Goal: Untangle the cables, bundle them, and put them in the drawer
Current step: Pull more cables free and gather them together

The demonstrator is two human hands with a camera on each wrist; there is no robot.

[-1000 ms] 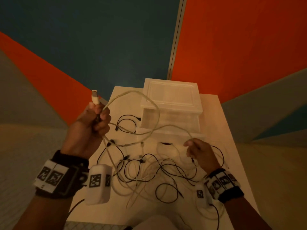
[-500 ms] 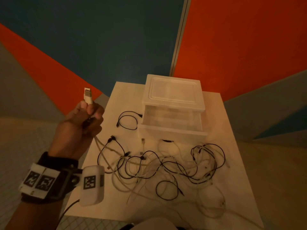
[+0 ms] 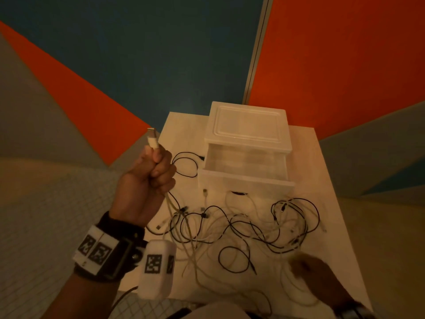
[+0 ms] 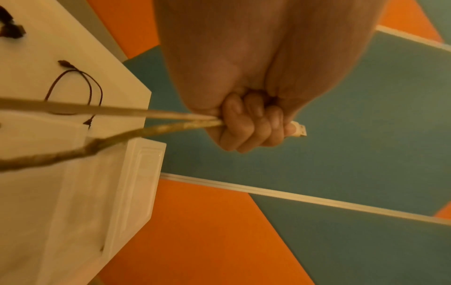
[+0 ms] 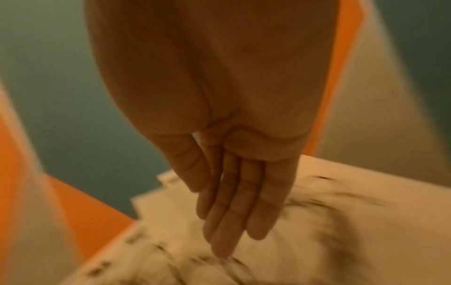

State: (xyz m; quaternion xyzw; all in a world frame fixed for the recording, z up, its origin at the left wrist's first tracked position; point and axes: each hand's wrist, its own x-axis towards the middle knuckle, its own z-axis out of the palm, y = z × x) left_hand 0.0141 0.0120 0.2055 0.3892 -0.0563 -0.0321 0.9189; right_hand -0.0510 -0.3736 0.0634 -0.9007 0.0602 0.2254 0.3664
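Note:
My left hand [image 3: 156,171] is raised off the table's left edge, its fingers curled round a white cable [image 3: 171,206]; the cable's USB plug [image 3: 152,139] sticks up out of the fist. In the left wrist view the fist [image 4: 249,125] holds two strands [image 4: 122,112] that run back to the table. A tangle of black and white cables [image 3: 241,226] lies on the white table [image 3: 322,169]. Behind it stands a translucent drawer unit [image 3: 248,125] with its drawer [image 3: 246,183] pulled out. My right hand [image 3: 308,269], blurred, hovers low at the front right with straight fingers [image 5: 234,216] holding nothing.
A separate black cable loop [image 3: 186,164] lies left of the drawer. Orange, blue and grey wall panels rise behind the table. The floor drops away past the table's left and right edges.
My right hand left the tangle, went out of view, and is back at the front right. The white cable loop it held up has dropped. My left hand keeps its grip.

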